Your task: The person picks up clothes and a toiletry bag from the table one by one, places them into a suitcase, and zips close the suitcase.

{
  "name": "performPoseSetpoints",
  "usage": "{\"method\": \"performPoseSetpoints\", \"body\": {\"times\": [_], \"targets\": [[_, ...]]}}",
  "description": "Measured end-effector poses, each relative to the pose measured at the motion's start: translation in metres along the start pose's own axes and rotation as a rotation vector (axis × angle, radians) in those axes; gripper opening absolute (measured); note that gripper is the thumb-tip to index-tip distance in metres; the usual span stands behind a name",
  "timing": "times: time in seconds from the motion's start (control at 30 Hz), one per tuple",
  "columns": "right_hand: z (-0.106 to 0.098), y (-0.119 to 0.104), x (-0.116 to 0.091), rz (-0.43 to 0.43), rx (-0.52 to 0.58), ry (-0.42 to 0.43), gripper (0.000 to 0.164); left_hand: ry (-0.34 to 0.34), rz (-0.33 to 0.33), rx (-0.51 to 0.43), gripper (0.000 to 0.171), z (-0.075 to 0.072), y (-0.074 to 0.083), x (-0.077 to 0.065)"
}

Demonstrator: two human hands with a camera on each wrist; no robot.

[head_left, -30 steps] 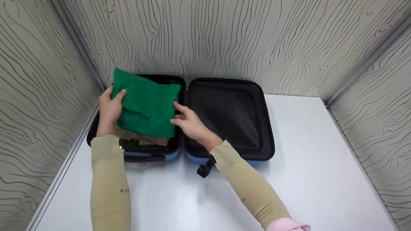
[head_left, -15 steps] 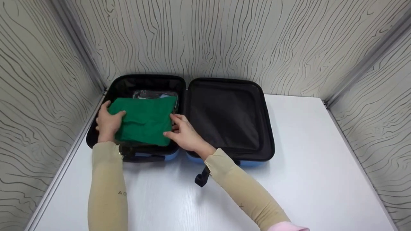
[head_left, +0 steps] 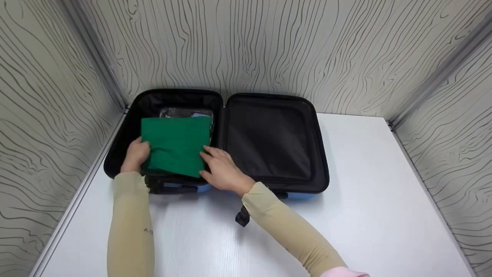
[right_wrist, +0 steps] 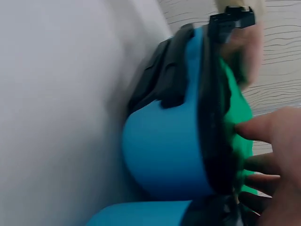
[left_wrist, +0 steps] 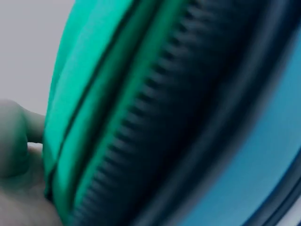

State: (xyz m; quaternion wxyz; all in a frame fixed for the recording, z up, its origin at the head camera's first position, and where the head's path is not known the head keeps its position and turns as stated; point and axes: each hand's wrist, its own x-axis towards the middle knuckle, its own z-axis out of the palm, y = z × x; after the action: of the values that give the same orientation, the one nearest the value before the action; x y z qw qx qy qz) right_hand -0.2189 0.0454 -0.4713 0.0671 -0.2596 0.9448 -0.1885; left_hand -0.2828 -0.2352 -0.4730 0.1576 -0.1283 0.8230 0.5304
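A folded green cloth (head_left: 175,144) lies in the left half of an open blue suitcase (head_left: 163,91), its near edge slanting down to the right. My left hand (head_left: 136,154) is at the cloth's left edge, the thumb against it and the other fingers hidden down inside the suitcase. In the left wrist view, stacked folds of the green cloth (left_wrist: 89,94) stand beside the zipper teeth (left_wrist: 146,101). My right hand (head_left: 225,169) touches the right edge with spread, fairly straight fingers. The right wrist view shows these fingertips (right_wrist: 247,127) against the green fabric.
Behind the cloth, a clear plastic pouch (head_left: 175,112) shows inside the suitcase. The black-lined right half (head_left: 269,138) lies open beside it. A white table (head_left: 369,184) is underneath, with wood-patterned walls (head_left: 269,46) around it.
The cloth has come down into the suitcase from a raised, tilted position and now lies flatter. Both hands moved down with it; the left fingers sank out of sight, the right fingers straightened.
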Motion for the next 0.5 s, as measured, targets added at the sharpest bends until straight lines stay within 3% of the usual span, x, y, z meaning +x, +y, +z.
{"method": "performPoseSetpoints", "body": {"times": [0.13,0.27,0.5], "targets": [[0.008,0.002,-0.001,-0.017,-0.096,-0.019,0.059,-0.009,-0.012,0.005,0.062,0.000,-0.005,0.002],[0.008,0.005,-0.002,-0.021,-0.070,-0.015,0.061,0.028,-0.002,0.047,0.064,0.000,-0.006,0.001],[-0.001,0.015,-0.009,-0.017,0.040,0.012,0.063,0.248,0.049,0.373,0.069,0.007,-0.008,-0.011]]}}
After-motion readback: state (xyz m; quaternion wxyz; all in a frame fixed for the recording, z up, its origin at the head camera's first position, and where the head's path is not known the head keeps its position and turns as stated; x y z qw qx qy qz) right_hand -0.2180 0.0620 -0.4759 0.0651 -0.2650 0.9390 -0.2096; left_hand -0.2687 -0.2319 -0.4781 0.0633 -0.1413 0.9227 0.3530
